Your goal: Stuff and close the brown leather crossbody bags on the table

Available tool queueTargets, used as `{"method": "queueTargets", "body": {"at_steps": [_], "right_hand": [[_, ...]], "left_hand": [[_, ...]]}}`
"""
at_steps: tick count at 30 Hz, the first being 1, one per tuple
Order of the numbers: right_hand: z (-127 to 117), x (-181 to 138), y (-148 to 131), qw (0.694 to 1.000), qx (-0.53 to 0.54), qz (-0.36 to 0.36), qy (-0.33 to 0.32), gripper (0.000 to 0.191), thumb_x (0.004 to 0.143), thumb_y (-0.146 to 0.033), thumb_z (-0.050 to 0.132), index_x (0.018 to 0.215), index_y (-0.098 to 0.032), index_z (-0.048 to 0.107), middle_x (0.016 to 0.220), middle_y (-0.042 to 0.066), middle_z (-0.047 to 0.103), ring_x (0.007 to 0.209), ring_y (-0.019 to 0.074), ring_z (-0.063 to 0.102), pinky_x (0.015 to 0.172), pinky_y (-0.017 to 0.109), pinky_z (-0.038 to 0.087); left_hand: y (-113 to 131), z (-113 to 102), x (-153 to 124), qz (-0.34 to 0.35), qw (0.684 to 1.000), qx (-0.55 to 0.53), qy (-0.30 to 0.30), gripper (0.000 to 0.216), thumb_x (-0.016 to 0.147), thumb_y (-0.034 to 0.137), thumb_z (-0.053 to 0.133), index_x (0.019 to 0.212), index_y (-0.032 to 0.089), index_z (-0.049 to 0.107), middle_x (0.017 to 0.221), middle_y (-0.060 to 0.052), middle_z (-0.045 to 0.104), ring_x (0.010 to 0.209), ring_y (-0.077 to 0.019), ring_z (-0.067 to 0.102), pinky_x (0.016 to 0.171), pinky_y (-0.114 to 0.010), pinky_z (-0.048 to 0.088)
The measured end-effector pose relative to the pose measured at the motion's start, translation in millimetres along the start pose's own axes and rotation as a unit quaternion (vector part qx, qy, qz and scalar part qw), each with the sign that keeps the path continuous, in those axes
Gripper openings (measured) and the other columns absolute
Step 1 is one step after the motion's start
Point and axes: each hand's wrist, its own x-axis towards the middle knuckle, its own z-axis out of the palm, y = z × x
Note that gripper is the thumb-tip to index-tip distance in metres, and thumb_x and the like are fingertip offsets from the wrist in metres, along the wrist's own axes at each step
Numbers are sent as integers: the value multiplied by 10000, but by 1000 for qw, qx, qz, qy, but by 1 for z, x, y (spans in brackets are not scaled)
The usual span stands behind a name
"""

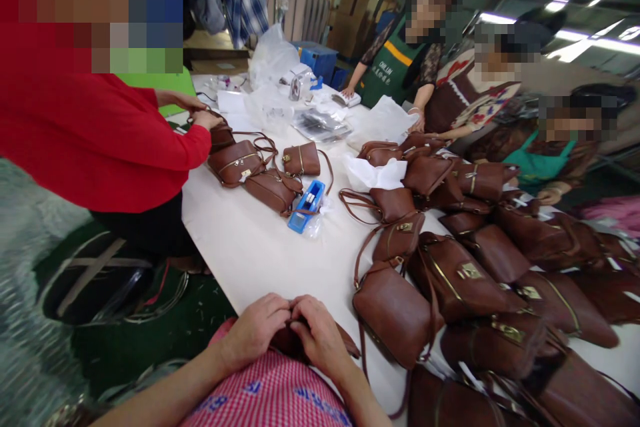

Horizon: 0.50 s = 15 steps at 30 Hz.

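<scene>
Close to my body, at the table's front edge, both of my hands meet over a brown leather handbag (290, 345). My left hand (260, 323) has its fingers curled over the bag's upper edge. Opposite it, my right hand (317, 330) grips the same edge, thumb and fingers bent, the fingertips of both hands nearly touching. Most of this bag is hidden behind my hands and against my red checked apron (270, 390). Just to the right lies another brown handbag (393, 313) with a long strap.
Many brown bags (505, 250) are piled along the right side of the white table (250, 257). A blue box (307, 207) sits mid-table near several bags. A person in a red top (135, 140) handles a bag at left. Three co-workers stand across, beside plastic wrapping (385, 120).
</scene>
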Motion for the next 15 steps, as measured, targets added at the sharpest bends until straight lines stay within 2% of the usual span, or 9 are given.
{"method": "queueTargets", "body": {"at_steps": [5,9,15], "right_hand": [[0,3,-2,999,-12,33,13,195,818,-29,562,879,-214,546,909,6,618,895,186,534,825,320,389],[-8,6,-11,997,-44,62,4,195,808,-38,571,887,-216,567,904,-1,650,882,185,550,821,312,367],[-16,11,-24,993,-52,99,-28,206,760,-21,540,837,-212,553,858,2,633,812,171,554,727,278,367]], "left_hand": [[1,-1,3,-60,994,-87,11,209,985,202,387,941,188,591,964,-40,615,965,-175,531,881,-324,462],[-2,-2,8,-95,986,-137,-4,155,949,169,430,881,194,567,954,-26,585,961,-168,518,887,-318,446],[-3,4,9,-83,992,-93,-5,207,952,170,383,934,195,588,988,-46,590,985,-188,496,900,-344,437]]}}
